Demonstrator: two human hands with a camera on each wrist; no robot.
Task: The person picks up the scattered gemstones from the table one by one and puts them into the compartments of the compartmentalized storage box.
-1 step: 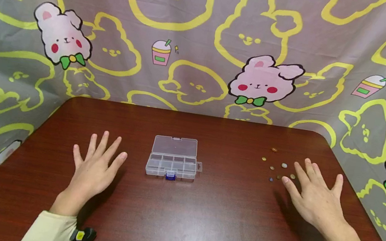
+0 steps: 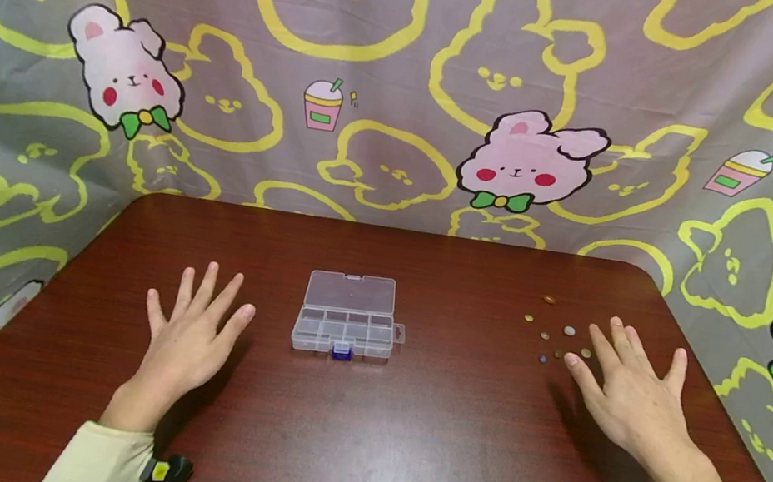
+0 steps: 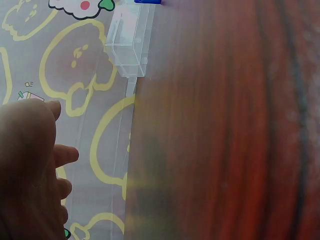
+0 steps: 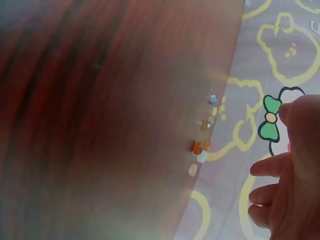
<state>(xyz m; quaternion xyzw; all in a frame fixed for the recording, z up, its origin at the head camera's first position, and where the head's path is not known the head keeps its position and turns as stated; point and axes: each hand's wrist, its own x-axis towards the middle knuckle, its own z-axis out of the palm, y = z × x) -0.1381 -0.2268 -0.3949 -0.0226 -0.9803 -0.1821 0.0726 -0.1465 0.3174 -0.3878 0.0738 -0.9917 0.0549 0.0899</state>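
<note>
My left hand (image 2: 188, 340) is held over the left of the table, fingers spread and holding nothing. Some way to its right stands a clear plastic compartment box (image 2: 343, 334), its lid (image 2: 351, 293) laid back and a blue latch (image 2: 342, 352) at the front. In the left wrist view one end of the box (image 3: 129, 42) shows near the top. On the right, my right hand (image 2: 635, 394) has its fingers spread, also with nothing in it. Close by its thumb and fingertips lie several small coloured beads or stones: a white one (image 2: 569, 331), a blue one (image 2: 543, 359), an orange one (image 4: 197, 147).
The dark red-brown wooden table (image 2: 355, 438) has rounded far corners. A grey cloth curtain (image 2: 395, 91) with bunny drawings hangs behind it and along both sides. Black straps with small devices (image 2: 167, 473) sit at both wrists.
</note>
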